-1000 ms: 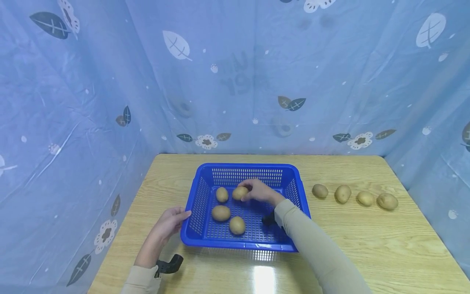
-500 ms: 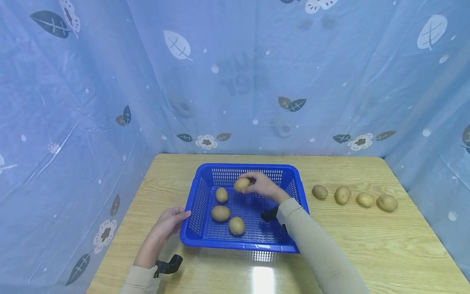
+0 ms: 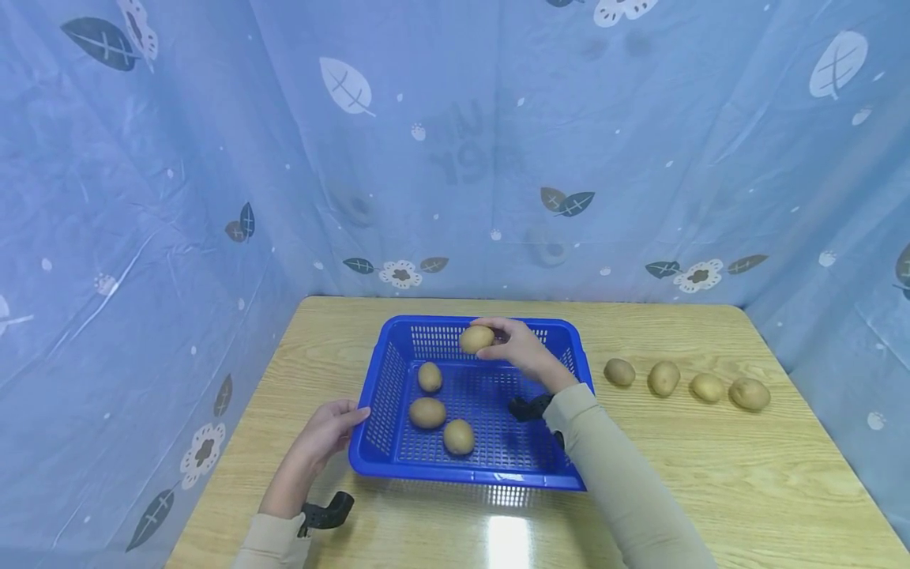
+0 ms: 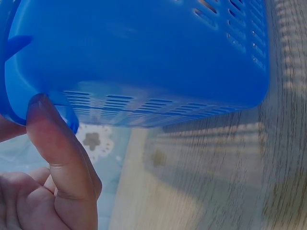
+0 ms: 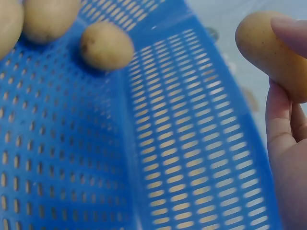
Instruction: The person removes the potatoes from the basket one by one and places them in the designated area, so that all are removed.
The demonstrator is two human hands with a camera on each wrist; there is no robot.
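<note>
My right hand [image 3: 522,347] pinches a potato [image 3: 476,339] between thumb and fingers, above the back part of a blue plastic basket [image 3: 469,477]. The right wrist view shows that potato [image 5: 268,45] lifted clear of the basket floor, with the thumb on top and fingers beneath. Three other potatoes lie in the basket: one at the back left [image 3: 430,377], one below it [image 3: 427,413] and one nearer the front [image 3: 459,437]. My left hand [image 3: 329,433] grips the basket's left rim, its thumb over the edge; in the left wrist view fingers [image 4: 62,153] touch the outer side.
On the wooden table [image 3: 675,474], right of the basket, several potatoes [image 3: 664,378] lie in a loose row. A blue patterned curtain [image 3: 455,158] hangs behind the table and along both sides.
My right hand has lifted the potato off the basket floor and carried it up, back and slightly right. The left hand has stayed on the rim.
</note>
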